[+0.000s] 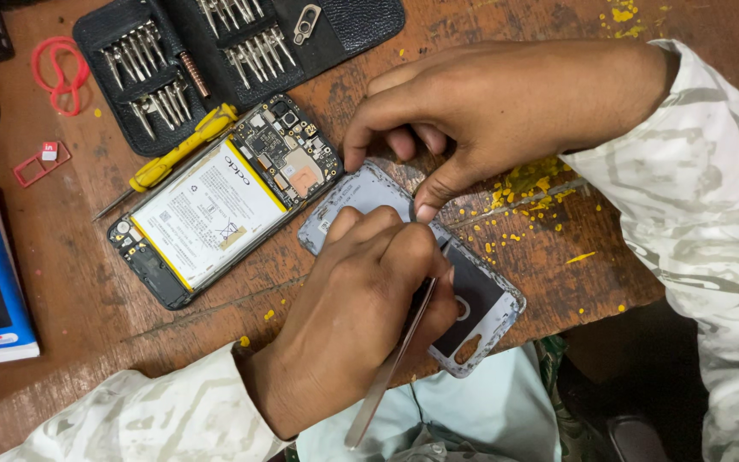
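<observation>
Grey phone cover (pixel 368 190) half hidden, left hand (pixel 361 308) grip clamped on metal tweezers (pixel 387 370), right hand (pixel 481 111) fingertips pinching cover edge

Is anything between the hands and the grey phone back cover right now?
Nothing visible: the left hand, holding metal tweezers, rests on the grey plastic phone back cover, and the right hand pins its upper end.

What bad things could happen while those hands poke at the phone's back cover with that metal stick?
The left hand works thin metal tweezers against the grey back cover; a slip might scratch it or jab the right hand pinning it down. The cover's end sticks out over the table edge, so a hard push could tip it off. The opened phone lies bare nearby, where an elbow could knock it.
</observation>
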